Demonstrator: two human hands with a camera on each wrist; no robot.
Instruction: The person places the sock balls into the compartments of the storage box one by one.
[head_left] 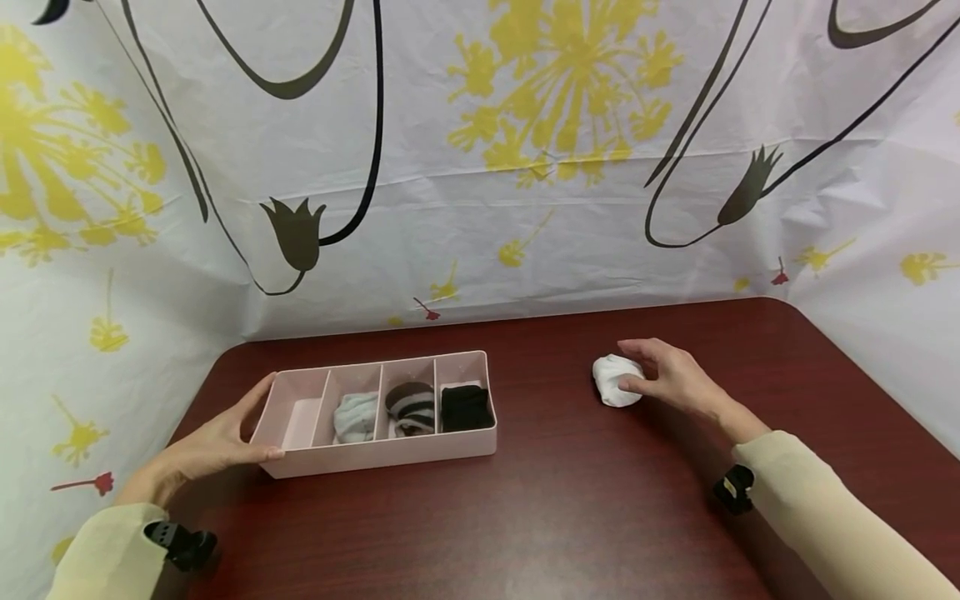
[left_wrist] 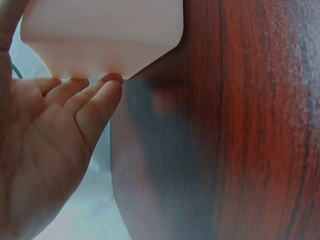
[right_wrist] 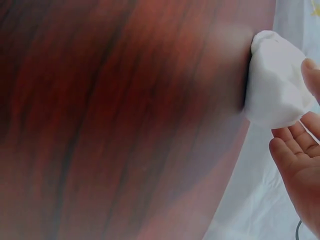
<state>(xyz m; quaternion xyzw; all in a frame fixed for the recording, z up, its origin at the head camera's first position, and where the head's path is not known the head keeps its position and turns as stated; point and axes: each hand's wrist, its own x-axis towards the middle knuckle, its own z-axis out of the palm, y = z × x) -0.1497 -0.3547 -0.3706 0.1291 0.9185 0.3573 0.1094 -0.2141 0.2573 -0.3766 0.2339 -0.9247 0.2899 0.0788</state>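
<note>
A pale pink organizer box (head_left: 382, 457) with compartments sits on the left of the table. My left hand (head_left: 213, 446) holds its left end, thumb along the near side and fingers at the far corner; in the left wrist view, fingertips touch the end wall's bottom edge. Its compartments hold a light grey rolled sock bundle (head_left: 356, 417), a striped one (head_left: 411, 408) and a black one (head_left: 465, 407). To the right, a white rolled cloth bundle (head_left: 617, 380), apparently socks, lies on the table. My right hand (head_left: 675, 379) is at it, fingers and thumb spread around its right side.
The dark red-brown wooden table (head_left: 570, 517) has rounded far corners. A white sheet (head_left: 465, 208) with yellow and grey plant prints hangs behind and beside it. A black strap device (head_left: 735, 489) is on each wrist.
</note>
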